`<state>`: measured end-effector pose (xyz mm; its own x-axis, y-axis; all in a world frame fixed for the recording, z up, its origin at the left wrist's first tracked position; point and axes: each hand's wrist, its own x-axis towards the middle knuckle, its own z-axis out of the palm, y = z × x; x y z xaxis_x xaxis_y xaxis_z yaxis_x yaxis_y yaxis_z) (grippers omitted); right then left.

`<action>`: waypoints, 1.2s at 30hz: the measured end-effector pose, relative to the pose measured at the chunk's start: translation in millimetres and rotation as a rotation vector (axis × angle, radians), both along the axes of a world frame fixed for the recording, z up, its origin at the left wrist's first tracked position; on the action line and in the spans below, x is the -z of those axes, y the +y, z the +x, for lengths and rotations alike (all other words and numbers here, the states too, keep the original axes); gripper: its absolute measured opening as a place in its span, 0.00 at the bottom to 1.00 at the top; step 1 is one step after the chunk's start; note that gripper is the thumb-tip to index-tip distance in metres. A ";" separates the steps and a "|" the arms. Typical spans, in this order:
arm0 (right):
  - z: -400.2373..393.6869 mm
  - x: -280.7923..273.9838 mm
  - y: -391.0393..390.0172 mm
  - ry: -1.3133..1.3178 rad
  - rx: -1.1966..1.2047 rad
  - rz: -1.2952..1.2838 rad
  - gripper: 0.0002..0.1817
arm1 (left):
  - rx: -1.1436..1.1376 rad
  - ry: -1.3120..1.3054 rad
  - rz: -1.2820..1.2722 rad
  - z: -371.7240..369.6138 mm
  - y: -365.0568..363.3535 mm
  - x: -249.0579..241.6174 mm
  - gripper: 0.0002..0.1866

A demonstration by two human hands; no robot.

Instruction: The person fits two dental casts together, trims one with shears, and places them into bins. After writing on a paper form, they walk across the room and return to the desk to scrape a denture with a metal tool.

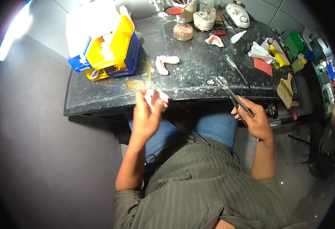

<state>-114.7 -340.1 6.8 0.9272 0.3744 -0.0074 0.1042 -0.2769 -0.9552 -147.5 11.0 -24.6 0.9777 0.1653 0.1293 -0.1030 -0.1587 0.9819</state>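
Note:
My left hand [146,116] is closed around a pale pink-and-white dental piece [155,100], held just in front of the bench's near edge. Its details are blurred. My right hand [253,119] grips a dark metal tool [239,102], whose shiny tip points up and to the left over the bench edge. On the bench beyond my left hand lies a curved whitish dental arch [163,64]. A second arch with a red-orange inner side [214,41] rests farther back.
Yellow and blue bins [110,49] stand at the back left of the dusty black bench [110,94]. Round jars [183,32], a slim metal instrument [237,70], a red sheet [263,66] and a brush [285,91] lie across the back and right.

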 end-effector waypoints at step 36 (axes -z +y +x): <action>-57.7 50.5 4.9 0.225 0.061 0.117 0.23 | 0.121 0.292 0.056 75.9 -27.6 -63.3 0.09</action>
